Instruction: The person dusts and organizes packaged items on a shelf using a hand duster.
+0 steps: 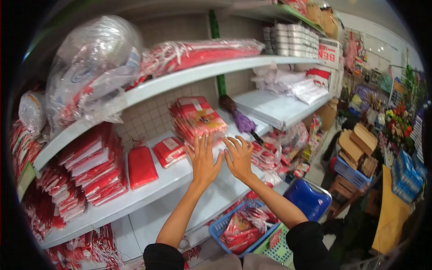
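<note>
A stack of red and yellow plastic-wrapped packets (198,116) lies on the middle shelf (175,177). My left hand (204,155) is at the front of this stack, fingers spread, with its fingertips over the lower packets. Just right of it, my right hand (238,155) has its fingers apart and slightly bent beside the stack's right front corner. Whether the fingertips touch the packets is hard to tell. Nothing is held in either hand. To the left of the stack lie a small pile of red packets (169,151) and a flat red packet (141,166).
Tall stacks of red packets (100,164) stand at the left. Above runs an upper shelf edge (193,72) with plastic-wrapped bundles. A purple duster (243,121) lies right of the stack. Below are a blue basket (218,230) and a blue stool (307,199).
</note>
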Demonstrator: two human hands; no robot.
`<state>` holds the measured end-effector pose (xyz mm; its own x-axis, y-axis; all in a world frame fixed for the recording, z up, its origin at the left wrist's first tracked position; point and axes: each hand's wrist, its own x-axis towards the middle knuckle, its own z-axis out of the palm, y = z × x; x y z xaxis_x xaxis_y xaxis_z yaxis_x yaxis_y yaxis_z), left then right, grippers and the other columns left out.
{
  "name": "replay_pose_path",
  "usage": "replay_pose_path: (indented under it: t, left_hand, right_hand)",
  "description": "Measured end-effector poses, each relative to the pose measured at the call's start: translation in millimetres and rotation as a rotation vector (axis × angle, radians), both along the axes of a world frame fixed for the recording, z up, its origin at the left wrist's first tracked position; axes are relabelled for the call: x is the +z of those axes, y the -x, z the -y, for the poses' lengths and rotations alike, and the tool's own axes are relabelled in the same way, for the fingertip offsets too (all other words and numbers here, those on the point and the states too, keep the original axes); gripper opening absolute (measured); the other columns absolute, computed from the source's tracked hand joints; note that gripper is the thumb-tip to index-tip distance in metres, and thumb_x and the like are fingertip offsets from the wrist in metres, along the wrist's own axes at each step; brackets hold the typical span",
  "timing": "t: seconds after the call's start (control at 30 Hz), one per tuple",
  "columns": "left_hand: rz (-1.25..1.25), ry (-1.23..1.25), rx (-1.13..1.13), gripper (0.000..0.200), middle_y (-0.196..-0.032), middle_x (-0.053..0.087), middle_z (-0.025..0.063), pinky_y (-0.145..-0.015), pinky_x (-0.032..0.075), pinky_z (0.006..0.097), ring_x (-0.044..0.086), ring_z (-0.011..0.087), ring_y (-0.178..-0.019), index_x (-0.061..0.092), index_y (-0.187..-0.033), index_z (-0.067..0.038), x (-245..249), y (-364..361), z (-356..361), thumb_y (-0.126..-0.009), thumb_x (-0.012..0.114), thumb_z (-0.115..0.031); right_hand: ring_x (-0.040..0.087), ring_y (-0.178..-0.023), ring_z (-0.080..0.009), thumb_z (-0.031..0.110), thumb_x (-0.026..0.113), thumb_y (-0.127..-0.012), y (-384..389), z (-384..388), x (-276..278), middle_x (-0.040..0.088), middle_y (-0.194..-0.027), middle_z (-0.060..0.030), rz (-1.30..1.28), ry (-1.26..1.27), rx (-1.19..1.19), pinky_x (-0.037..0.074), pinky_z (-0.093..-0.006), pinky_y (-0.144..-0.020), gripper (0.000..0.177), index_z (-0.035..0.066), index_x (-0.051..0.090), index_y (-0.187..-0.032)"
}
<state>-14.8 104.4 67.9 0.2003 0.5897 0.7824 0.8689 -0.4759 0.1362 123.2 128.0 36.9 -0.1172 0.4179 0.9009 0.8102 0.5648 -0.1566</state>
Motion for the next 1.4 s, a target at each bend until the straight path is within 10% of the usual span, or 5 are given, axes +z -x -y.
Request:
replay_pose_path:
  t: [0.37, 0.5, 0.73, 1.0, 1.4]
  left_hand:
    - [-0.046, 0.252, -0.511, 0.054, -0.129, 0.043, 0.0186, -0.105, 0.024, 0.0468, 0.024, 0.0348, -0.131, 0.037, -0.131, -0.002, -136.9, -62.5, 51.2, -0.082, 0.053, -0.017]
    - [0.265, 0.516, -0.532, 0.061, -0.135, 0.034, 0.0237, -0.106, 0.023, 0.0411, 0.021, 0.036, -0.132, 0.027, -0.136, -0.003, -185.4, -71.8, 65.4, -0.084, 0.056, -0.017]
    - [0.769, 0.836, -0.529, 0.074, -0.134, 0.033, 0.0277, -0.103, 0.028, 0.0387, 0.031, 0.0366, -0.127, 0.012, -0.14, -0.001, -247.6, -74.6, 29.8, -0.085, 0.057, -0.021]
    - [0.662, 1.123, -0.323, 0.079, -0.135, 0.033, 0.0269, -0.101, 0.032, 0.0349, 0.037, 0.0329, -0.125, 0.014, -0.139, 0.002, -317.8, -52.9, 34.1, -0.081, 0.061, -0.022]
    - [0.622, 1.36, -0.093, 0.063, -0.129, 0.043, 0.0216, -0.098, 0.036, 0.0407, 0.043, 0.0357, -0.119, 0.039, -0.13, -0.005, -661.6, -5.6, 33.3, -0.075, 0.059, -0.027]
  right_hand:
    - [0.043, -0.111, -0.0302, 0.028, 0.058, -0.081, -75.7, 76.4, -141.8, 0.052, -0.113, -0.0135, 0.05, 0.612, -0.171, 0.029, -0.0538, -0.09, 0.049, 0.013, 0.046, -0.126]
    - [0.03, -0.125, -0.0383, 0.054, 0.039, -0.089, -89.3, 66.4, -183.2, 0.02, -0.143, -0.0191, -1.013, 1.147, 0.559, 0.037, -0.0529, -0.091, 0.063, 0.028, 0.016, -0.142]
    - [0.035, -0.122, -0.0412, 0.066, 0.036, -0.083, -85.0, 37.2, -186.7, 0.008, -0.144, -0.022, -1.635, 1.047, 0.978, 0.043, -0.0541, -0.088, 0.073, 0.036, 0.005, -0.141]
    - [0.032, -0.124, -0.0378, 0.066, 0.04, -0.082, -96.0, 54.6, -260.4, 0.016, -0.143, -0.0209, -1.559, 1.277, 0.771, 0.042, -0.0535, -0.089, 0.077, 0.03, 0.009, -0.142]
    - [0.042, -0.119, -0.0213, 0.056, 0.039, -0.089, -79.2, 96.8, -426.1, 0.045, -0.13, -0.0092, -1.277, 1.706, 0.465, 0.034, -0.038, -0.097, 0.064, 0.008, 0.039, -0.132]
